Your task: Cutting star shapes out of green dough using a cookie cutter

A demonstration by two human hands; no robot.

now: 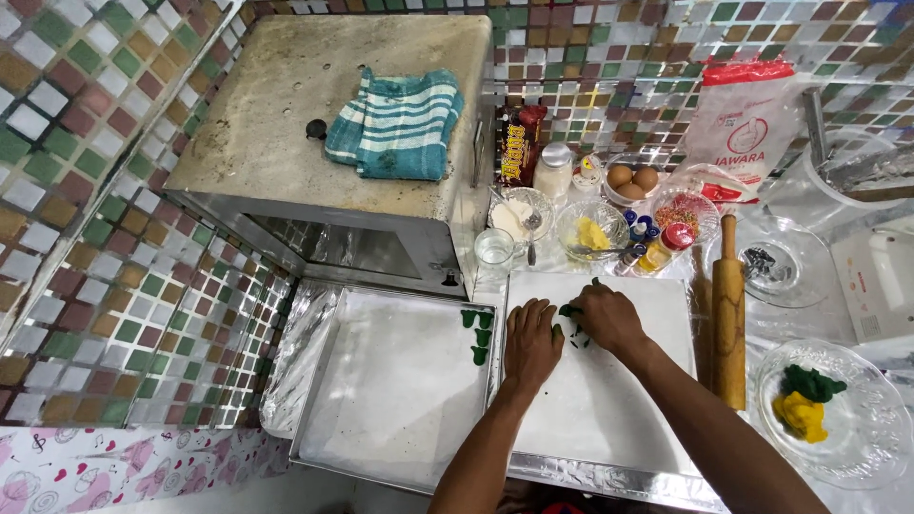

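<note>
Both hands work on the right-hand white board, a flat matte sheet in a shiny metal frame. Left hand lies palm down with fingers stretched toward twelve o'clock, tips just beside small dark green dough pieces; right hand, at two o'clock from it, is curled over those pieces, fingers bunched on them, though what exactly they pinch is hidden. Going left to right: a glossy wall of small square mosaic tiles in green, maroon and white; a boxy metal oven with a dull, stained top, on which lies a crumpled teal-and-white striped cloth; below it a rectangular metal tray lined with white paper, holding a few green dough shapes at its two o'clock corner, just at nine o'clock from the left hand. At twelve o'clock from the hands stand a clear glass, glass bowls with white powder and yellow butter, brown eggs and small bottles. At three o'clock lies a smooth wooden rolling pin, then a patterned glass plate bearing green and yellow dough lumps.
</note>
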